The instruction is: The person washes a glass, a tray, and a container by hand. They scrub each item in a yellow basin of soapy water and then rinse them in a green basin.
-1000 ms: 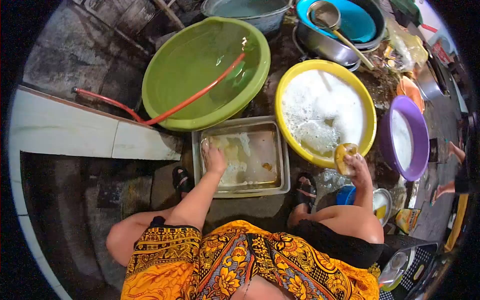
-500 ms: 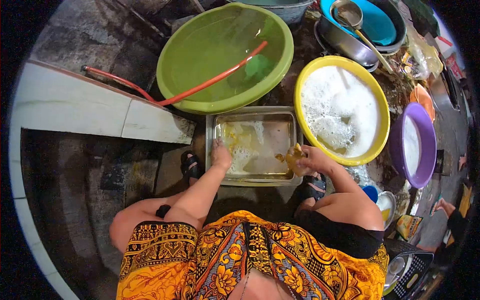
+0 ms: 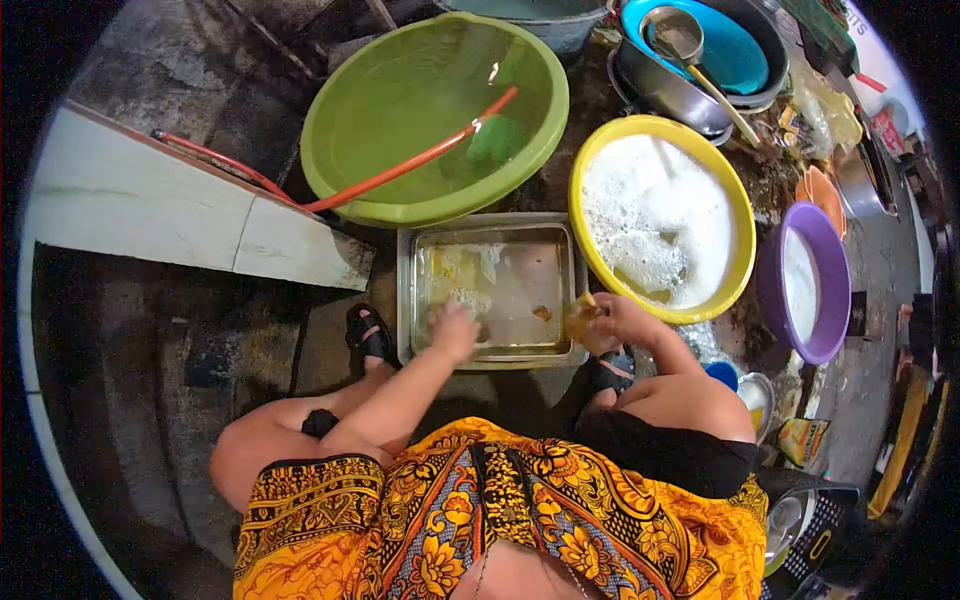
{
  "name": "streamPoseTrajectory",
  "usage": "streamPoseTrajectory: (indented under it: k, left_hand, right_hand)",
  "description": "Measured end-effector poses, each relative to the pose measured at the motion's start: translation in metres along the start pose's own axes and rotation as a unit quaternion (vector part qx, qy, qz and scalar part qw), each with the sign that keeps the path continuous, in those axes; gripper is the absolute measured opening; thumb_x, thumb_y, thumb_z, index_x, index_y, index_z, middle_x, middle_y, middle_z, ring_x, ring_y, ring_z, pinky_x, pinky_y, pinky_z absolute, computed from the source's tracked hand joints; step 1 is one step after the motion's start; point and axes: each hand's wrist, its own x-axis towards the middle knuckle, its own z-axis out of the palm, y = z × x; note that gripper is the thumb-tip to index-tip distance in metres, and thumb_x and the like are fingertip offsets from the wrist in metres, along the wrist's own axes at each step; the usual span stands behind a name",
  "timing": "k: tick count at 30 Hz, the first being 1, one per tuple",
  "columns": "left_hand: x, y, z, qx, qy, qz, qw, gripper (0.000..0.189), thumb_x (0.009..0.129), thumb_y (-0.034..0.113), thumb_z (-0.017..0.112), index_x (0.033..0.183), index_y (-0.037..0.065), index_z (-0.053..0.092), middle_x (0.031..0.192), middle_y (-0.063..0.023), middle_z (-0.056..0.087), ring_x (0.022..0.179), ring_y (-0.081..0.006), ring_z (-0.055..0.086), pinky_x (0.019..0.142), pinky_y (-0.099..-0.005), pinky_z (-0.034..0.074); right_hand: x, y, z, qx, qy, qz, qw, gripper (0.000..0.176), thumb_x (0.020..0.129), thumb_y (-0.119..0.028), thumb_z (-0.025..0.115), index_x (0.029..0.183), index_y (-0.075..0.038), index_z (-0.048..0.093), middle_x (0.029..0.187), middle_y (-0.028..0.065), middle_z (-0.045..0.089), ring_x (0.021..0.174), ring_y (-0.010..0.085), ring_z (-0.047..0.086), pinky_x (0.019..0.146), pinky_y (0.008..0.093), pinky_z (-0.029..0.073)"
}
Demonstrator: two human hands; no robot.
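Note:
A rectangular metal tray [image 3: 403, 300] with murky, slightly foamy water lies between my feet. My left hand [image 3: 454, 332] is over its lower left part, smeared by motion, so its fingers cannot be made out. At the tray's right edge, my right hand [image 3: 618, 318] grips a yellowish-brown wad [image 3: 580, 318], perhaps a sponge or cloth. A small brown bit [image 3: 542, 313] lies in the tray just left of that wad.
Behind the tray is a green basin [image 3: 400, 110] of water with an orange hose [image 3: 420, 160]. A yellow basin [image 3: 745, 240] of suds and a purple basin [image 3: 838, 300] stand right. Stacked bowls [image 3: 735, 50] are at the back right. A white ledge [image 3: 190, 210] runs left.
My left hand has moved from the tray's left edge inward to the right. My right hand still holds the wad at the right edge. The whole view has shifted slightly.

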Motion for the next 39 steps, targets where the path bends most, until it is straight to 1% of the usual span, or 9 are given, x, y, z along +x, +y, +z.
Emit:
streamPoseTrajectory:
  k: [2, 5, 7, 8, 10, 14, 20, 27, 39]
  left_hand:
    - [0.014, 0.033, 0.015, -0.143, -0.125, 0.049, 0.981, 0.048, 0.082, 0.024, 0.056, 0.122, 0.000, 0.045, 0.129, -0.0237, 0.037, 0.114, -0.0391, 0.043, 0.098, -0.0419, 0.035]
    - [0.016, 0.098, -0.002, -0.190, -0.109, 0.053, 0.974, 0.044, 0.083, 0.021, 0.052, 0.124, 0.004, 0.046, 0.129, -0.0181, 0.041, 0.116, -0.0346, 0.042, 0.098, -0.0425, 0.034]
    - [0.028, 0.116, -0.006, 0.030, 0.016, 0.321, 0.947, 0.042, 0.084, 0.021, 0.048, 0.125, 0.010, 0.046, 0.129, -0.0111, 0.044, 0.120, -0.0295, 0.040, 0.100, -0.0430, 0.033]
    - [0.036, 0.119, -0.002, 0.029, 0.017, 0.324, 0.945, 0.042, 0.084, 0.021, 0.048, 0.125, 0.010, 0.046, 0.129, -0.0111, 0.044, 0.120, -0.0295, 0.040, 0.100, -0.0430, 0.033]
    - [0.050, 0.119, 0.002, 0.217, 0.040, 0.502, 0.836, 0.038, 0.083, 0.019, 0.045, 0.121, 0.015, 0.049, 0.130, -0.0062, 0.044, 0.122, -0.0256, 0.038, 0.102, -0.0416, 0.031]
    - [0.056, 0.126, -0.011, 0.224, 0.025, 0.543, 0.809, 0.032, 0.083, 0.016, 0.045, 0.114, 0.013, 0.052, 0.129, -0.0068, 0.046, 0.120, -0.0238, 0.041, 0.102, -0.0392, 0.031]
    - [0.071, 0.130, -0.021, 0.185, 0.141, 0.700, 0.675, 0.006, 0.074, 0.014, 0.050, 0.077, 0.014, 0.046, 0.072, -0.0006, 0.042, 0.074, -0.0164, 0.050, 0.088, -0.0335, 0.040]
    - [0.016, 0.105, -0.149, 0.229, 0.095, 0.708, 0.661, 0.007, 0.072, 0.015, 0.051, 0.072, 0.014, 0.044, 0.072, 0.0003, 0.045, 0.073, -0.0146, 0.050, 0.066, -0.0269, 0.040]
    - [-0.068, 0.031, -0.233, 0.315, 0.182, 0.657, 0.661, 0.050, 0.073, 0.017, 0.052, 0.123, 0.024, 0.052, 0.070, 0.0034, 0.037, 0.063, -0.0123, 0.042, 0.060, -0.0235, 0.038]
  right_hand:
    - [-0.011, -0.015, -0.011, 0.042, 0.012, 0.028, 0.999, 0.041, 0.074, -0.007, 0.061, 0.114, -0.001, 0.054, 0.095, 0.0083, 0.063, 0.084, 0.0152, 0.057, 0.076, 0.0296, 0.047]
    - [-0.015, 0.006, -0.017, 0.116, 0.064, 0.054, 0.990, 0.041, 0.076, -0.005, 0.059, 0.116, 0.002, 0.053, 0.097, 0.0079, 0.062, 0.086, 0.0140, 0.056, 0.078, 0.0285, 0.046]
    - [-0.023, 0.008, -0.022, 0.165, 0.055, 0.027, 0.984, 0.041, 0.077, -0.005, 0.057, 0.117, 0.003, 0.052, 0.099, 0.0075, 0.062, 0.087, 0.0138, 0.056, 0.079, 0.0281, 0.047]
    - [-0.024, 0.020, -0.023, 0.172, 0.077, 0.025, 0.982, 0.041, 0.077, -0.007, 0.057, 0.116, 0.002, 0.052, 0.100, 0.0066, 0.061, 0.088, 0.0140, 0.056, 0.079, 0.0279, 0.046]
    - [-0.028, 0.023, -0.026, 0.184, 0.101, 0.021, 0.977, 0.041, 0.076, -0.009, 0.057, 0.115, 0.002, 0.053, 0.100, 0.0058, 0.061, 0.089, 0.0142, 0.057, 0.080, 0.0277, 0.046]
    - [-0.038, 0.023, -0.028, 0.242, 0.108, 0.026, 0.964, 0.043, 0.075, -0.008, 0.058, 0.117, 0.001, 0.051, 0.104, 0.0064, 0.060, 0.092, 0.0142, 0.057, 0.082, 0.0276, 0.046]
    - [-0.052, 0.022, -0.037, 0.281, 0.128, 0.022, 0.951, 0.042, 0.076, -0.008, 0.058, 0.116, 0.000, 0.052, 0.100, 0.0068, 0.061, 0.087, 0.0149, 0.058, 0.078, 0.0277, 0.047]
    - [-0.059, 0.029, -0.041, 0.309, 0.156, -0.009, 0.938, 0.044, 0.075, -0.007, 0.057, 0.119, -0.001, 0.051, 0.096, 0.0078, 0.062, 0.084, 0.0162, 0.060, 0.073, 0.0282, 0.050]
    - [-0.078, 0.012, -0.049, 0.327, 0.212, -0.048, 0.920, 0.049, 0.074, -0.010, 0.060, 0.120, 0.002, 0.048, 0.094, 0.0070, 0.062, 0.082, 0.0140, 0.059, 0.071, 0.0257, 0.048]
